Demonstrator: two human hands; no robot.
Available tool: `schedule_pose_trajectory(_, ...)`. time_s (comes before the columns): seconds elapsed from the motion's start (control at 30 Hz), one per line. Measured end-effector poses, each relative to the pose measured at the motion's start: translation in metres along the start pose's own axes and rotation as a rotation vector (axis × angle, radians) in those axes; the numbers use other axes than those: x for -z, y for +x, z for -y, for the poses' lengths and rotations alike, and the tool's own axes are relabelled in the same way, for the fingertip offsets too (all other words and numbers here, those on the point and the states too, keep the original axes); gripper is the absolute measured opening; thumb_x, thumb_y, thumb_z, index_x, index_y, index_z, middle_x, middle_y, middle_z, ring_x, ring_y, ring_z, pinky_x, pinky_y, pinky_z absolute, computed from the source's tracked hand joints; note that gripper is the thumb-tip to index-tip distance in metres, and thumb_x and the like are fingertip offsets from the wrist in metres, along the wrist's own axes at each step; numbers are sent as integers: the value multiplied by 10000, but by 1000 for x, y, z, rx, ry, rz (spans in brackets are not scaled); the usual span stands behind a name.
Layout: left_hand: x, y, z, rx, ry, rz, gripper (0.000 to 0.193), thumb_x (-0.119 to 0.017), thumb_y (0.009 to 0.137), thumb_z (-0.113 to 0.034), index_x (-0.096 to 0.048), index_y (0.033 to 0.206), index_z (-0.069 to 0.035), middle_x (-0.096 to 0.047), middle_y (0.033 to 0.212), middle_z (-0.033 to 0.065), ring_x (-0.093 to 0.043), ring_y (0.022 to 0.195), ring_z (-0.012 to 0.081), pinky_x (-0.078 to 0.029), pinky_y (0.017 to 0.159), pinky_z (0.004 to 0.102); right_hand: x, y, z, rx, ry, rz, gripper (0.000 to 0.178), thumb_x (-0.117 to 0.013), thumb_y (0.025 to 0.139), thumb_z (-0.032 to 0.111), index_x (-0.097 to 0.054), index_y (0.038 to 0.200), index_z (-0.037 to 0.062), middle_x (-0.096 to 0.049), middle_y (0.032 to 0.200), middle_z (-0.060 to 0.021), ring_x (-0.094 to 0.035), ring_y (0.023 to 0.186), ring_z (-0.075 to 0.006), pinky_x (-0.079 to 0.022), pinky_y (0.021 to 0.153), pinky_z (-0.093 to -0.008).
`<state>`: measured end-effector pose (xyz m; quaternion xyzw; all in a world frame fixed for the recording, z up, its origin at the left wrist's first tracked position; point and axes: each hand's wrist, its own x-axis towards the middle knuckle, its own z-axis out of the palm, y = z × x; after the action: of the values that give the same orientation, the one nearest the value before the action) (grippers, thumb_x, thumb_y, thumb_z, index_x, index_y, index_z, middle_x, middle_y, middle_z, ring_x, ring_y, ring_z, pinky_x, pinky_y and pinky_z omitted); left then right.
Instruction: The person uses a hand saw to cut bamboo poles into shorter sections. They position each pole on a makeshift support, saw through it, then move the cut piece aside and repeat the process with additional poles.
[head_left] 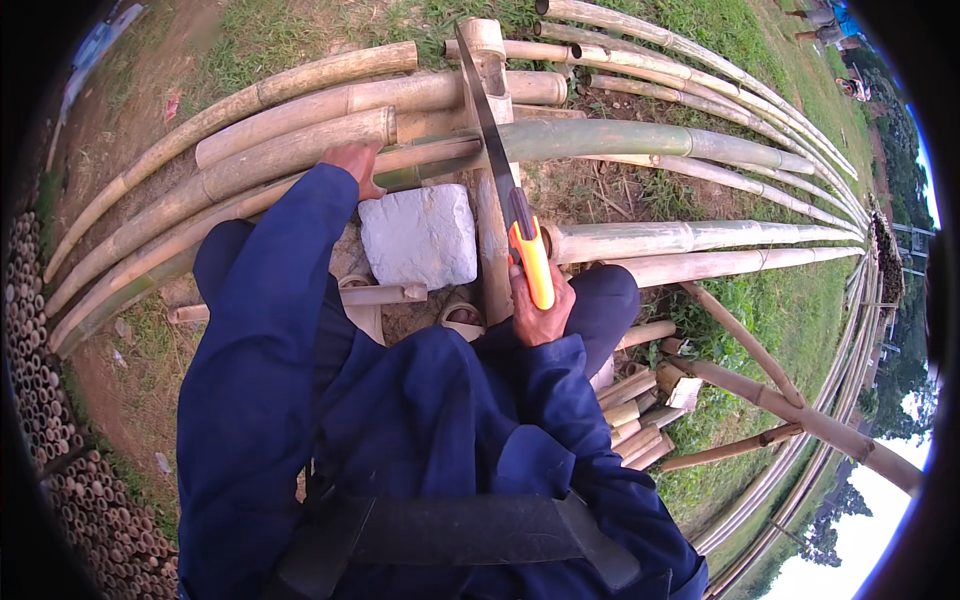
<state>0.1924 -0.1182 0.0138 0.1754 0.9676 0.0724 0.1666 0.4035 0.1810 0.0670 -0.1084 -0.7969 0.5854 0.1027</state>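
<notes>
My right hand is closed round the orange and yellow handle of a hand saw. Its long dark blade points away from me and crosses the bamboo at the end of a thin brown bamboo pole. My left hand grips that pole to the left of the blade, thumb toward me. Against it lies a thicker greenish bamboo pole, reaching far to the right. Both rest across a bamboo crosspiece running away from me. How deep the blade sits is hidden.
A pale stone block lies between my feet, left of the crosspiece. More bamboo poles spread left and right. Short cut bamboo pieces are heaped by my right knee, near a slanting bamboo support. Stacked bamboo stands lower left.
</notes>
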Motion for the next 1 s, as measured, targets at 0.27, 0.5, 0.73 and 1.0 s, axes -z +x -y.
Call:
schedule_pose_trajectory(0.27, 3, -4, 9, 45, -28, 29, 772, -858, 692, -395, -604, 1339, -60, -713, 1174, 233, -680, 1101, 406, -535, 957, 498, -5, -12, -4, -33, 53, 84, 213, -744, 928, 110, -695, 1057, -53, -674, 775, -48, -570, 661, -83, -492, 632, -268)
schedule_pose_trajectory(0.5, 4, -10, 9, 52, -16, 33, 781, -859, 700, -395, -591, 1357, -70, -705, 1193, 232, -667, 1130, 407, -525, 971, 495, -19, -27, 26, 30, 47, 119, 213, -704, 972, 71, -667, 1116, -82, -682, 774, -63, -698, 687, -122, -576, 624, -279)
schedule_pose_trajectory(0.73, 1, -7, 16, 58, -15, 57, 793, -869, 690, -427, -593, 1340, -68, -712, 1160, 230, -675, 1116, 402, -528, 955, 501, -10, -15, 29, -197, -12, 195, 241, -734, 960, 110, -677, 1108, -72, -647, 751, -19, -586, 675, -109, -495, 634, -285)
schedule_pose_trajectory(1.0, 4, -4, 10, 61, -3, 60, 806, -874, 681, -433, -590, 1337, -61, -716, 1145, 232, -682, 1095, 404, -528, 944, 499, -17, 16, 24, -179, 1, 185, 170, -715, 967, 93, -682, 1030, -61, -655, 776, -43, -574, 724, -89, -494, 673, -283)
